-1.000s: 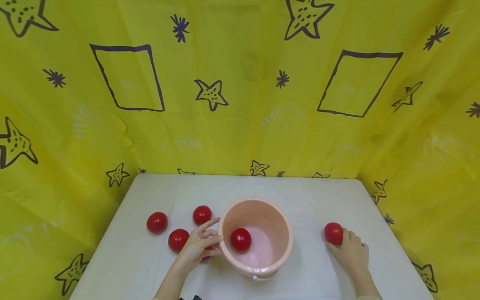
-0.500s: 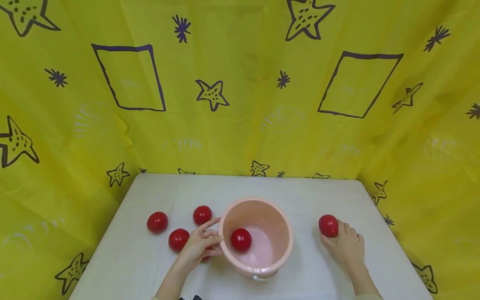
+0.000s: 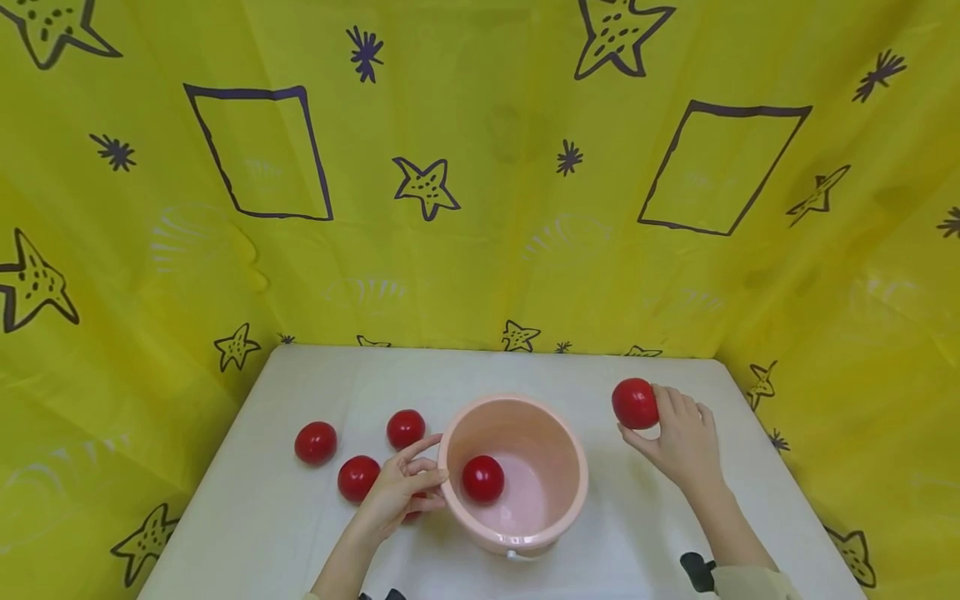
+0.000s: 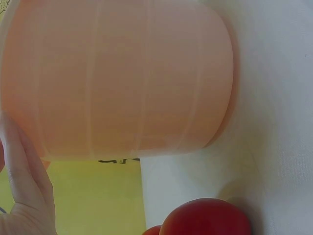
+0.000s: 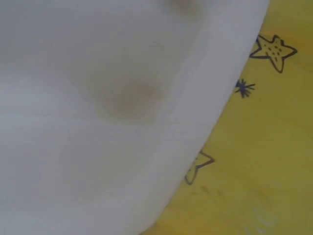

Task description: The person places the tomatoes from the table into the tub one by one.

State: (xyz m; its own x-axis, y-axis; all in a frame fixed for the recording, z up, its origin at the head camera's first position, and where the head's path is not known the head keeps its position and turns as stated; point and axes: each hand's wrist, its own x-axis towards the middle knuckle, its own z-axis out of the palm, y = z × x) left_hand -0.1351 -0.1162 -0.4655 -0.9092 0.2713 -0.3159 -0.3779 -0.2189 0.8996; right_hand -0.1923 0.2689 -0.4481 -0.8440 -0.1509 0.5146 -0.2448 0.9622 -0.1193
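My left hand [image 3: 397, 492] holds the left rim of a pink bucket [image 3: 550, 528], with the thumb at the rim. In the left wrist view, its fingers lie against the ribbed side of the bucket [image 4: 120, 78]. Inside the bucket sits one red tomato [image 3: 483, 479]. Right of the bucket, my right hand [image 3: 684, 437] grips another red tomato [image 3: 635, 403] between thumb and fingers, raised above the table. The right wrist view shows neither that hand nor its tomato, only blurred shadows on the white cloth.
Left of the bucket, several red tomatoes lie on the white table [image 3: 300, 533]: a far left one [image 3: 315, 443], a rear one [image 3: 405, 429], a front one [image 3: 358, 479], and one mostly hidden behind my left hand. A yellow curtain [image 3: 480, 267] surrounds the table's back and sides.
My right hand has lifted the tomato and carried it up and to the left, towards the bucket. The left hand and the bucket stay in place.
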